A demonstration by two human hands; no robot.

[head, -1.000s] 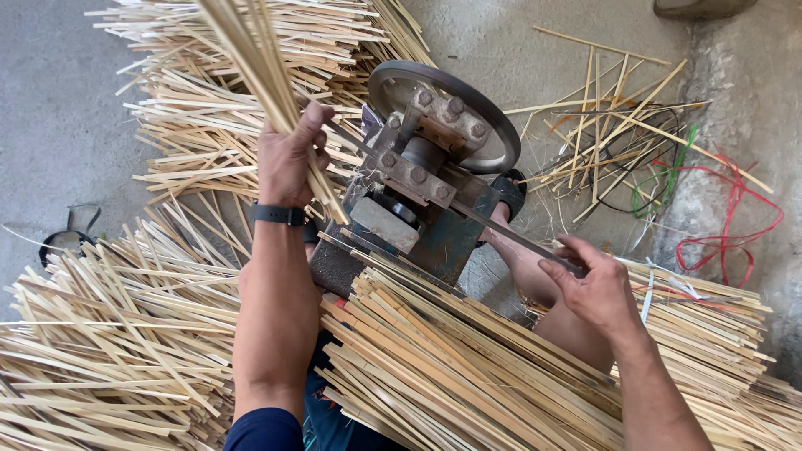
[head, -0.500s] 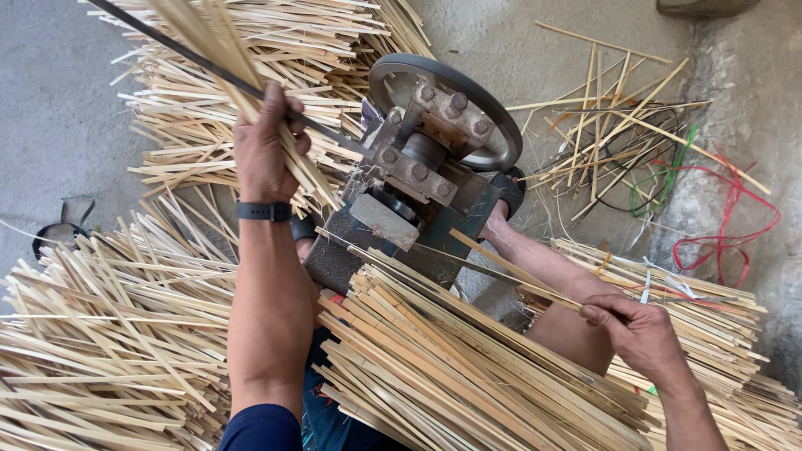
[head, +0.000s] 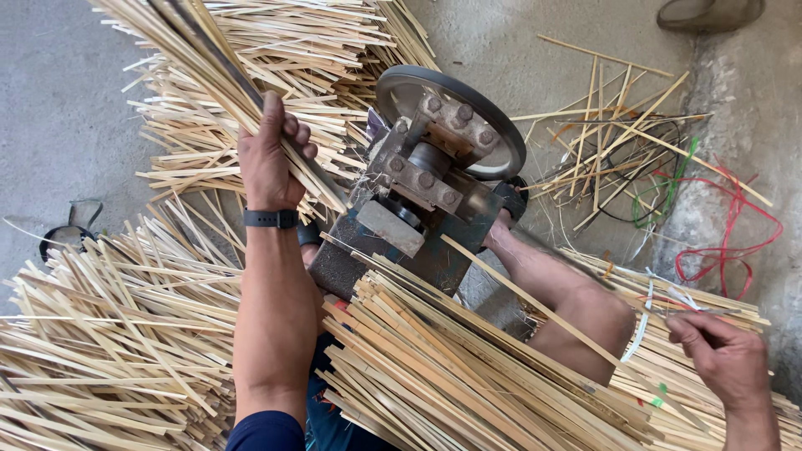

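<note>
My left hand [head: 269, 159] grips a thick bundle of pale bamboo strips [head: 209, 58], lifted up and to the left of a small metal machine [head: 418, 209] with a round flywheel [head: 493, 108]. A black band sits on that wrist. My right hand [head: 723, 355] is at the lower right, fingers pinched on the end of one thin bamboo strip [head: 543, 313] that runs diagonally back to the machine's body. A stack of flat bamboo strips [head: 451, 376] lies across my lap below the machine.
Heaps of bamboo strips [head: 92, 334] cover the concrete floor at left and behind the machine. Loose strips with red cord [head: 735, 250] and green and black wire lie at right. A dark round object [head: 710, 12] sits at the top right edge.
My left hand has lifted the bundle up and away from the machine. My right hand has drawn the single strip out toward the lower right.
</note>
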